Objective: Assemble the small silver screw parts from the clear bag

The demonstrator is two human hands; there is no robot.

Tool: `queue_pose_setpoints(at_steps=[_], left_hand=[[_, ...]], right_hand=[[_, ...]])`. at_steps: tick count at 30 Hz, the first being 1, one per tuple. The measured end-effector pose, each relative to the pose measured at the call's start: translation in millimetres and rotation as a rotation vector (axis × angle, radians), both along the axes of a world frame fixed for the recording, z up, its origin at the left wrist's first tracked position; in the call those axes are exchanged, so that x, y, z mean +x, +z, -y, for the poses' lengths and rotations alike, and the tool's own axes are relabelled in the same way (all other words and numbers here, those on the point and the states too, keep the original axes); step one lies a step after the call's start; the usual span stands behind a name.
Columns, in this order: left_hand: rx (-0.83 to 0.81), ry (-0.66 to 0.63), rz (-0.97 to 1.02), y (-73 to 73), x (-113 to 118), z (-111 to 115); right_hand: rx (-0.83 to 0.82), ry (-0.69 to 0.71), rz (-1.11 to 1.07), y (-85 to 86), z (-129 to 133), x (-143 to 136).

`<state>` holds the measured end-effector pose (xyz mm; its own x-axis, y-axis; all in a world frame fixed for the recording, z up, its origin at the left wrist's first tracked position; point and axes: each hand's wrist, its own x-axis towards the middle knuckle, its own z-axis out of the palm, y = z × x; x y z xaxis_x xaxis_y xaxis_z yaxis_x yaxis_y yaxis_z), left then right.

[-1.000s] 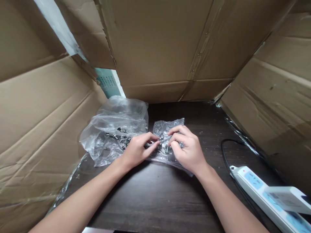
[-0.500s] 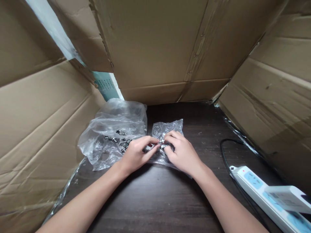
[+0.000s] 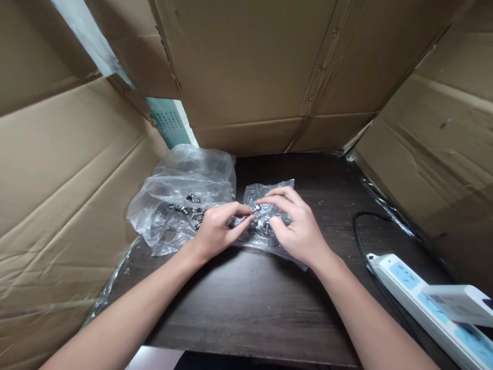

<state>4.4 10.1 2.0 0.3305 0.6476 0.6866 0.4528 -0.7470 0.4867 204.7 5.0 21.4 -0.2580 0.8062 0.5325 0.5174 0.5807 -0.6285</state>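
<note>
My left hand (image 3: 221, 225) pinches a small shiny metal piece (image 3: 256, 208) between thumb and fingertips; its exact kind is too small to tell. Beside it, my right hand (image 3: 296, 222) is open, thumb and fingers apart, with the index finger close to that piece. Beneath both hands lies a small clear plastic bag (image 3: 252, 192), with several metal pieces (image 3: 265, 226) on or in it, partly hidden by the fingers. Left of my left hand, a larger clear plastic bag (image 3: 154, 226) carries a heap of small metal parts (image 3: 192, 198) that look like bolts.
Cardboard walls (image 3: 246, 67) enclose the dark wooden table (image 3: 231, 298) at the back and sides. On the right sit a white power strip (image 3: 400, 272) with a plugged-in adapter (image 3: 458, 303) and a black cable (image 3: 358, 236). A greenish printed sheet (image 3: 169, 121) shows through a gap at back left.
My right hand has drawn back slightly to the right and its fingers have spread from the small metal piece. My left hand keeps its pinch. The view has tilted slightly downward.
</note>
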Motion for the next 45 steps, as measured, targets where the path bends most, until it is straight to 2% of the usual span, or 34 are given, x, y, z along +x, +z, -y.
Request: queue_pose_setpoints(at_steps=[3,6,9,11,13,15,21,33,45], left_hand=[[0.014,-0.025,0.006,0.6,1.0,0.8],[0.001,-0.023,-0.007,1.1,1.5,1.3],[-0.02,-0.017,-0.015,0.5,1.2,1.2],[-0.028,-0.034,-0.024,-0.3,1.1,1.1],[-0.039,-0.055,-0.038,-0.7,1.2,1.1],[-0.055,-0.07,-0.05,-0.8,1.5,1.1],[-0.079,-0.065,-0.045,-2.0,1.4,0.0],[-0.084,-0.022,-0.07,-2.3,1.8,-1.6],[-0.061,-0.026,-0.088,-0.4,1.5,0.8]], right_hand=[[-0.129,-0.05,0.239,-6.9,-2.0,0.6],[-0.119,-0.066,0.181,-4.6,-1.4,1.5],[-0.045,0.011,0.043,0.6,0.1,1.8],[-0.053,0.021,0.114,0.3,-0.1,2.1],[-0.088,-0.035,0.271,-2.5,-1.6,2.6],[-0.111,-0.09,0.325,-4.8,-3.1,3.2],[-0.121,0.041,0.124,0.4,-2.1,2.0],[-0.156,0.081,0.235,-4.4,2.7,-4.4],[-0.204,0.058,0.248,0.3,4.4,-3.7]])
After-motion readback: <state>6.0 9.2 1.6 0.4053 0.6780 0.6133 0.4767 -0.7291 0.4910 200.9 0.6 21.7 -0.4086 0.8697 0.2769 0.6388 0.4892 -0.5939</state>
